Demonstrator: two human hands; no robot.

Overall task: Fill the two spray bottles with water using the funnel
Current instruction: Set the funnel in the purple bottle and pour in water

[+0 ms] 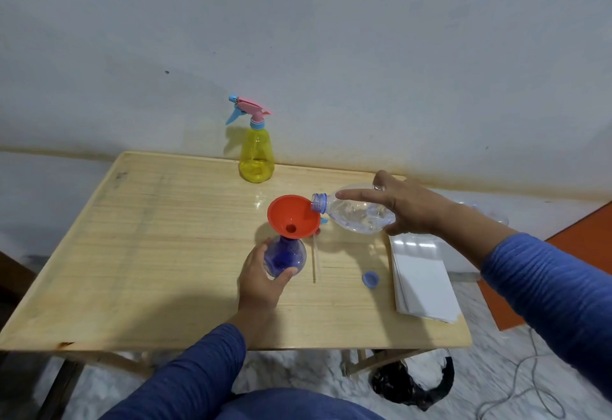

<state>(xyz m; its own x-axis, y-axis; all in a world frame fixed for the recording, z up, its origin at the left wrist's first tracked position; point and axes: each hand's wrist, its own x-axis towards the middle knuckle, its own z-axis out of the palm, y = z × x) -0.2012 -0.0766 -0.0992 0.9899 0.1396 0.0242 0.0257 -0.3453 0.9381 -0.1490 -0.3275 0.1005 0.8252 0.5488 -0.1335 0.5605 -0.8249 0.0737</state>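
A blue spray bottle [285,258] without its head stands mid-table, and my left hand [261,282] grips its body. An orange funnel [293,216] sits in the bottle's neck. My right hand [405,204] holds a clear water bottle [356,212] tipped on its side, its open mouth resting over the funnel's right rim. Some water lies in the tilted bottle. A yellow spray bottle [256,154] with a pink and blue trigger head stands upright at the table's far edge by the wall.
The wooden table [149,237] carries a blue cap [370,279], a stack of white paper [422,280] at the right edge, and a thin tube [316,260] beside the blue bottle. A black bag [410,383] and a cable [530,386] lie on the floor.
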